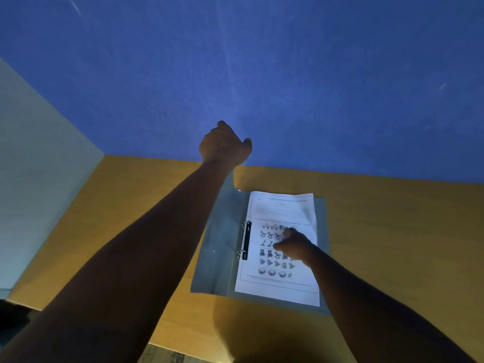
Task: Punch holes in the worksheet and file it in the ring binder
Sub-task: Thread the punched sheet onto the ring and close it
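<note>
A grey ring binder (217, 244) lies open on the yellow table (392, 231). The white worksheet (282, 286), printed with rows of small pictures, lies flat on the binder's right half. Its left edge sits at the black ring mechanism (245, 242). My right hand (296, 246) rests on the middle of the worksheet with fingers bent, pressing it down. My left hand (225, 145) is raised well above the table's far edge, in front of the blue wall. Its fingers are curled into a loose fist with nothing visible in it. No hole punch is in view.
A blue wall (262, 61) rises right behind the table. A pale green wall (39, 166) closes off the left side. A strip of floor (167, 356) shows below the table's near edge. The light is dim.
</note>
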A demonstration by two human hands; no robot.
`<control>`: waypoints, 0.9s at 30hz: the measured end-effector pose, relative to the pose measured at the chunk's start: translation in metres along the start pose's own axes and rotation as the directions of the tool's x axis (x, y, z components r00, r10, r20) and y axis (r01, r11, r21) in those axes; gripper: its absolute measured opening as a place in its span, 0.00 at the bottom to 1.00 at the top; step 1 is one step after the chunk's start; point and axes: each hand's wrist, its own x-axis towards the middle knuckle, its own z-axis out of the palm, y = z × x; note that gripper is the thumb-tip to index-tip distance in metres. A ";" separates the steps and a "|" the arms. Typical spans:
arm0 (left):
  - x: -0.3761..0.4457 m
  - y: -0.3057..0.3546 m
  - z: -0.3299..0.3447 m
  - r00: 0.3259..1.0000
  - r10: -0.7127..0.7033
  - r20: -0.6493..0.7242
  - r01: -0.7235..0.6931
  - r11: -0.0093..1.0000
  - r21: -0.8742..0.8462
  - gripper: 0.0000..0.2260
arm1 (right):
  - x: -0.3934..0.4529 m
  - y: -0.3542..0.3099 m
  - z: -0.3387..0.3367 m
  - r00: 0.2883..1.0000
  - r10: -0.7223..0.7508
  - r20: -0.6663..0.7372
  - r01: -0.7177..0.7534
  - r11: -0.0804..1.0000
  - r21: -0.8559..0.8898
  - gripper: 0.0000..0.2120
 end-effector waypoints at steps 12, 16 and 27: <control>-0.023 0.039 0.032 0.984 0.049 0.174 -0.038 0.997 -0.065 0.22 | -0.002 0.032 -0.014 0.998 0.045 -0.051 -0.044 0.999 0.024 0.13; -0.032 0.054 0.043 0.976 0.079 0.204 -0.063 0.995 -0.082 0.22 | -0.001 0.041 -0.017 0.998 0.035 -0.052 -0.037 0.999 -0.029 0.06; -0.057 0.081 0.084 0.961 0.144 0.235 -0.141 0.990 -0.030 0.28 | 0.001 0.057 -0.023 0.995 0.096 -0.019 -0.094 0.990 0.104 0.18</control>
